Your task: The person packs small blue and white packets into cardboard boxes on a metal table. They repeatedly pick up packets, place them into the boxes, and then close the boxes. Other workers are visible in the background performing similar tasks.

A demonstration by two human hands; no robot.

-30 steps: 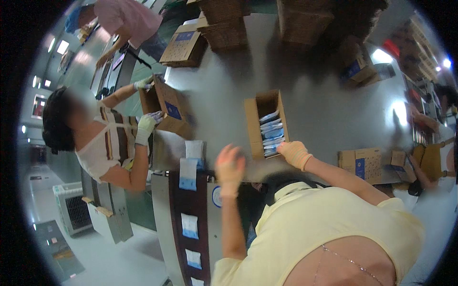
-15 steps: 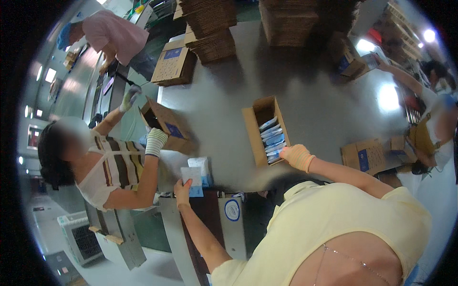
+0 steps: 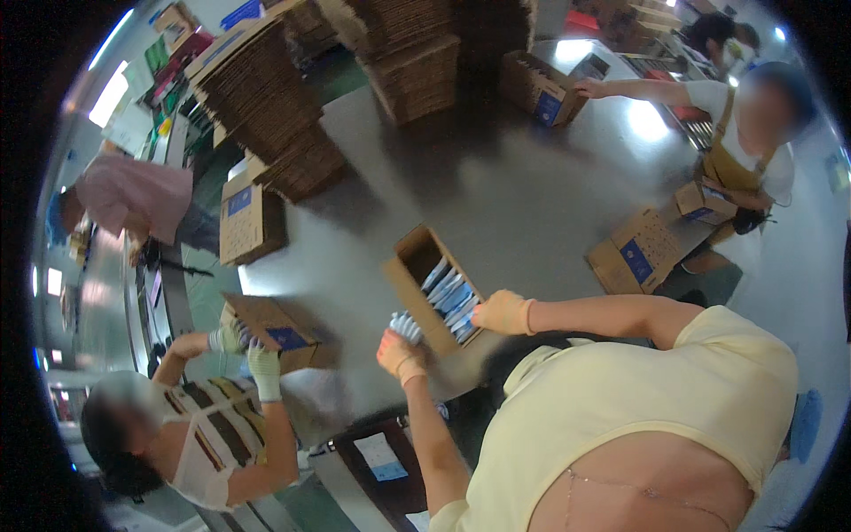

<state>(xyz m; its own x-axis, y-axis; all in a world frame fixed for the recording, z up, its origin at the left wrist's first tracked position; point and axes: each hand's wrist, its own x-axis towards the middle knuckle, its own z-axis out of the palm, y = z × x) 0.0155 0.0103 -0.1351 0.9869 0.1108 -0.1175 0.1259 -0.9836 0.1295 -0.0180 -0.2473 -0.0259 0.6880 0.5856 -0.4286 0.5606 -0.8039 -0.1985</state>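
An open cardboard box (image 3: 448, 340) stands in front of me on the grey metal table. Blue-and-white flat packets (image 3: 454, 301) stand in a row in its near part, while the far part holds none that I can see. My left hand (image 3: 401, 355), in a pale orange glove, is closed round a small bunch of packets (image 3: 406, 326) just outside the box's left wall. My right hand (image 3: 505, 312), also gloved, grips the box at its near right corner, with its fingertips beside the packets.
Left of me, a gloved co-worker handles another cardboard box (image 3: 297, 335). A closed box (image 3: 251, 222) and tall stacks of flat cardboard (image 3: 412, 75) stand farther back. On the right are boxes (image 3: 634, 253) and another co-worker (image 3: 745, 133). A blue-and-white packet (image 3: 383, 457) lies below the table edge.
My left hand has brought packets from the table's near edge to the box's left side. The right hand stays at the box corner. The view has shifted; the left co-worker's both hands now touch their box.
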